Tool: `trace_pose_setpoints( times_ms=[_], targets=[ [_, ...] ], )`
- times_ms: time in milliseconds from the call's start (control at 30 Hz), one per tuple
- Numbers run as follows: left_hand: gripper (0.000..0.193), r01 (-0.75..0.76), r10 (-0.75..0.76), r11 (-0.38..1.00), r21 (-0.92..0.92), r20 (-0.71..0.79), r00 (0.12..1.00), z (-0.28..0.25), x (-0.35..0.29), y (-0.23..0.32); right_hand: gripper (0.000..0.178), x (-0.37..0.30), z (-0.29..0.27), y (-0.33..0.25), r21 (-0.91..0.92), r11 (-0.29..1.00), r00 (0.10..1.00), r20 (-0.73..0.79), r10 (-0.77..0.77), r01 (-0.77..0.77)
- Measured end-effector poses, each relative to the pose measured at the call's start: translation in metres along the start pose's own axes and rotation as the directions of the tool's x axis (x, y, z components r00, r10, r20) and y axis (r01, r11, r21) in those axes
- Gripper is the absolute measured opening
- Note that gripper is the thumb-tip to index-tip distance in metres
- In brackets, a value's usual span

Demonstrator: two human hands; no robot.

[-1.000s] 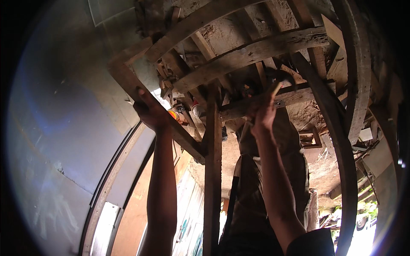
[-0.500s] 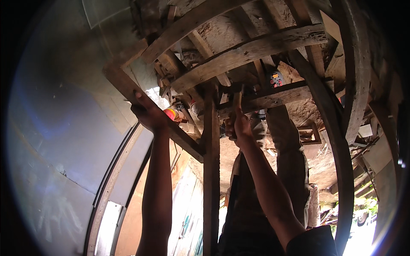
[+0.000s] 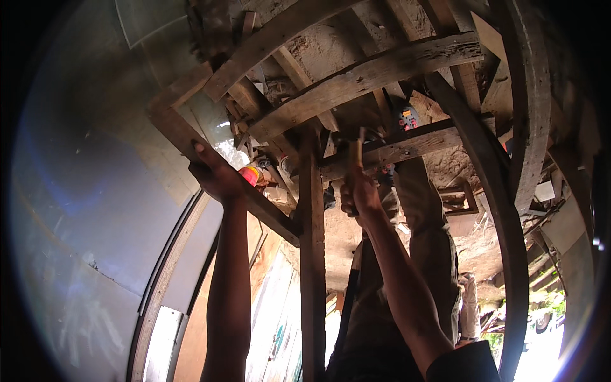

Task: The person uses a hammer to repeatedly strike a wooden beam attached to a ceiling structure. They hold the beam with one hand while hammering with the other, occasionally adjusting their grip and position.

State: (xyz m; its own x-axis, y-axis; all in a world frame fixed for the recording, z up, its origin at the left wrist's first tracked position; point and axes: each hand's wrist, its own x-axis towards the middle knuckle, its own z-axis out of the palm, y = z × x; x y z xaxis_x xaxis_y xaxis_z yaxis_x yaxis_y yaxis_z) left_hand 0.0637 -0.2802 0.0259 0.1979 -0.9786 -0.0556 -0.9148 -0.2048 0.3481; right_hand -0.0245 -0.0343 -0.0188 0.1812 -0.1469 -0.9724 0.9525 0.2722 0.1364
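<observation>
I've got the left hand (image 3: 216,177) wrapped on the side rail (image 3: 267,213), right hand's (image 3: 361,196) grip closed round the hammer (image 3: 358,155), near the crossbar (image 3: 414,145). Reads as hammering the wooden frame (image 3: 312,280); next strike needs rail braced, aim square.

Interior was dim; daylight at lower right burned out to white. The left hand (image 3: 219,178) lay in deep shadow. Bluish glare crossed the grey panel (image 3: 83,216) at left. Fisheye distortion bowed the right-hand timber (image 3: 536,114); corners were black
</observation>
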Motion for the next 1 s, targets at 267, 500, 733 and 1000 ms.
trace_pose_setpoints(
  times_ms=[267,500,733,1000],
  targets=[
    [0.085,0.034,-0.034,0.998,0.061,-0.008,0.999,0.0,-0.003,0.005,0.049,-0.003,0.023,0.016,0.271,0.935,0.971,-0.127,-0.202,0.23],
    [0.085,-0.011,0.011,1.0,-0.006,-0.005,1.0,-0.001,-0.004,0.001,0.051,-0.012,0.01,-0.032,0.216,0.929,0.952,-0.121,-0.281,0.302],
    [0.076,-0.154,0.155,0.985,0.071,-0.005,0.988,0.003,0.002,-0.006,0.053,0.022,0.015,0.043,0.073,0.887,0.889,-0.013,-0.457,0.457],
    [0.077,-0.028,0.028,0.999,0.043,0.004,1.0,-0.003,0.001,-0.001,0.054,-0.005,0.024,0.022,0.24,0.919,0.949,-0.098,-0.299,0.314]
  ],
)
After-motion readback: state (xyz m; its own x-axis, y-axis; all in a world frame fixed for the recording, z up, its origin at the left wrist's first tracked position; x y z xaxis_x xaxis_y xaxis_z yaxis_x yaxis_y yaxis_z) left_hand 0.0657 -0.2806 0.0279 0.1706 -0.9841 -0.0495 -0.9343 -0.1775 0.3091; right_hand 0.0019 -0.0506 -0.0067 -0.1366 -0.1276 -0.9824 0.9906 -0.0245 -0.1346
